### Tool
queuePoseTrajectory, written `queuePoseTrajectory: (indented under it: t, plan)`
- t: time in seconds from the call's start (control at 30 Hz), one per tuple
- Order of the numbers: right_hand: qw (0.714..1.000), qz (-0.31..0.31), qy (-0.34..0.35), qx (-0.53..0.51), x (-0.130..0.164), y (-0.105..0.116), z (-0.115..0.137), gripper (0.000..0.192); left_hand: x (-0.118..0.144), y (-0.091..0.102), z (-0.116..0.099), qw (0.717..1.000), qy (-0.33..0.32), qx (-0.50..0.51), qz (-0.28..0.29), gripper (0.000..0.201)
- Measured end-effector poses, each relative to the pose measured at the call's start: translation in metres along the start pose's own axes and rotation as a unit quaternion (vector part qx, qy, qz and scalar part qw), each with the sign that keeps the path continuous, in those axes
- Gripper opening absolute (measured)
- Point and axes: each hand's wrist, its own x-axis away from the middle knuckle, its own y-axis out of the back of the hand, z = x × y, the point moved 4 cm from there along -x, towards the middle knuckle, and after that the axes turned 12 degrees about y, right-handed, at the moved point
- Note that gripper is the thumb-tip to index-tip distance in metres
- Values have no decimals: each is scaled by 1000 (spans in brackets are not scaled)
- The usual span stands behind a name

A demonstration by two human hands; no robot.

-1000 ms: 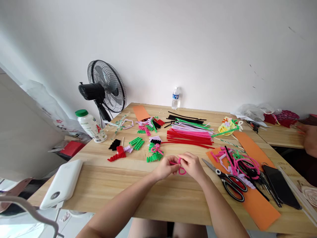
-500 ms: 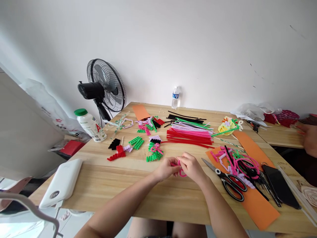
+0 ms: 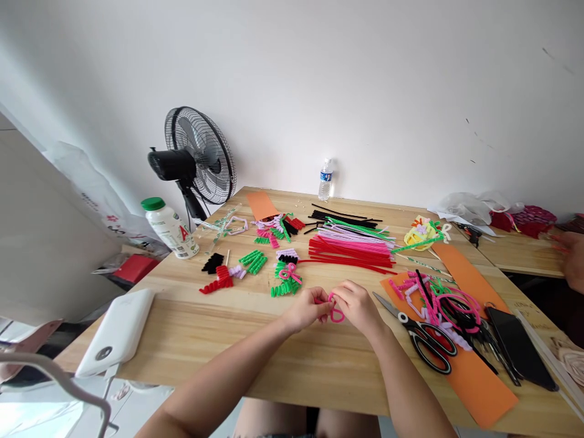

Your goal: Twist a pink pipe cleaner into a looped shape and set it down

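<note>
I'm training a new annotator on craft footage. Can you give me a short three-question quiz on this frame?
1. True or false: both hands pinch the pink pipe cleaner.
2. Which lies nearest the right hand? A) fan B) scissors C) water bottle
3. Fill in: the white power bank lies near the table's ____ edge, by the person's own sides.

Key
1. True: the left hand and right hand meet on it above the tabletop.
2. B
3. left
</note>
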Motion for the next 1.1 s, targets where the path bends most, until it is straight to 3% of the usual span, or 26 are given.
queuePoseTrajectory:
  t: [0.13, 0.37, 0.5, 0.7, 0.9, 1.0, 1.1]
  plan:
    - [999, -7, 2, 33, 1, 0, 0, 18, -1, 0, 0, 1000, -1, 10, 5, 39]
    - [992, 48, 30, 116, 1, -7, 2, 27, -1, -4, 5, 999, 10, -30, -20, 25]
    - [988, 65, 43, 130, 0, -11, 4, 26, 2, -7, 4, 998, 3, -54, -37, 16]
    - [988, 88, 30, 126, 1, -11, 1, 23, 2, -9, 5, 999, 19, -31, -36, 17]
    - [993, 71, 15, 92, -2, -8, 4, 21, -3, -4, 6, 998, 30, 10, -46, 20]
    - [996, 54, 13, 65, -3, -8, 6, 20, -7, 2, 7, 997, 17, -6, -81, 20]
    - [997, 44, 8, 65, -2, -8, 5, 23, -9, 2, 7, 997, 2, -24, -69, 23]
